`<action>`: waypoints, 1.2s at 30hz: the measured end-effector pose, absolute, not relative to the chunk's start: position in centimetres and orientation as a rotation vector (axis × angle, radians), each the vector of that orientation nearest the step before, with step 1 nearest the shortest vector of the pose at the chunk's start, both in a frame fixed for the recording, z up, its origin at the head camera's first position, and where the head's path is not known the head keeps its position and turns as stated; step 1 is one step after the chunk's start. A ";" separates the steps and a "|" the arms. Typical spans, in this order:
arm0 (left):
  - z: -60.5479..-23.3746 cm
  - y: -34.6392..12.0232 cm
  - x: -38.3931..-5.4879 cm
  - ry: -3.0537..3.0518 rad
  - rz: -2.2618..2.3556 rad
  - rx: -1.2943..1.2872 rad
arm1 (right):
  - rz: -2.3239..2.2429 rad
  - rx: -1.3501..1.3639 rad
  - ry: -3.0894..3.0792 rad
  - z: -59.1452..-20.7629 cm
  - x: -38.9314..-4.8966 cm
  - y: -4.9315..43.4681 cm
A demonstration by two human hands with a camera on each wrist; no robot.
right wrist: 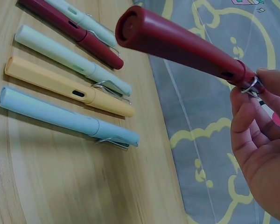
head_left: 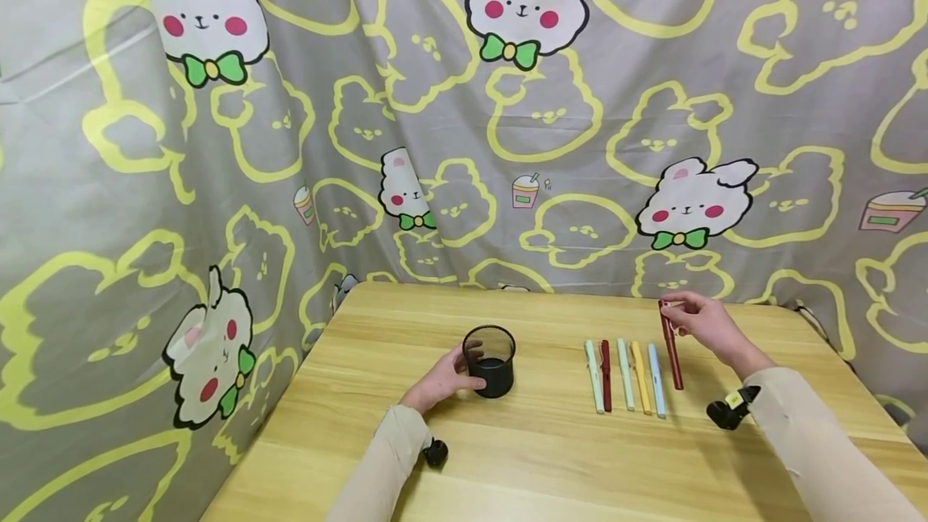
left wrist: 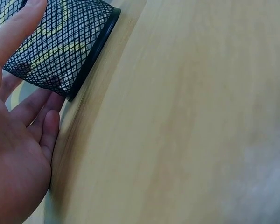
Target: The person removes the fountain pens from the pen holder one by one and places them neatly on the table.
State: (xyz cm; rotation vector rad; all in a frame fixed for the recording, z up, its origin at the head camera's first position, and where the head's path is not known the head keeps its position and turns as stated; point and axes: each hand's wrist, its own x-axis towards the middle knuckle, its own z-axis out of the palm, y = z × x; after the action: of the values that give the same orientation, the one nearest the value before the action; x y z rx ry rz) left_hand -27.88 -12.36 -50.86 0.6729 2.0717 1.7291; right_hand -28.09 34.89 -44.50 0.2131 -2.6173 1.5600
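Observation:
A black mesh pen cup (head_left: 496, 379) stands upright on the table. My left hand (head_left: 441, 381) holds its left side, thumb in front and fingers reaching behind the mesh (left wrist: 70, 42). My right hand (head_left: 706, 330) pinches a dark red pen (right wrist: 182, 42) near its clip, between thumb and fingers. That pen slants, its far end pointing down and toward me, above the tabletop. Left of it lies a row of pens: light blue (head_left: 656, 382), yellow (head_left: 641, 379), pale green (head_left: 626, 375), another dark red (head_left: 606, 377) and another pale green (head_left: 594, 377).
The wooden table (head_left: 536, 466) ends at a patterned curtain (head_left: 449, 135) hanging behind it and along the left. Bare wood shows between the pen cup and the pen row. Small black cameras (head_left: 728, 412) are strapped at both wrists.

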 end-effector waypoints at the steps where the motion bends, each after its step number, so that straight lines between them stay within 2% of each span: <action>1: -50.9 -12.4 -27.9 2.070 1.732 0.675 | 1.554 0.214 -2.622 -44.5 -28.1 34.9; 12: -50.8 -12.3 -28.0 2.049 1.766 0.682 | 1.469 0.186 -2.705 -45.0 -28.1 35.5; 36: -51.0 -12.5 -27.8 2.049 1.756 0.680 | 1.498 0.124 -2.807 -49.9 -27.8 37.2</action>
State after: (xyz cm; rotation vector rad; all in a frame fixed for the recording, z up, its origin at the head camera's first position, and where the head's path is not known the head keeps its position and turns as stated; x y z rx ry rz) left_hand -27.76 -12.46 -50.96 0.6799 2.0491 1.7562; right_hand -27.81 37.19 -49.86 0.1236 -2.8066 1.4979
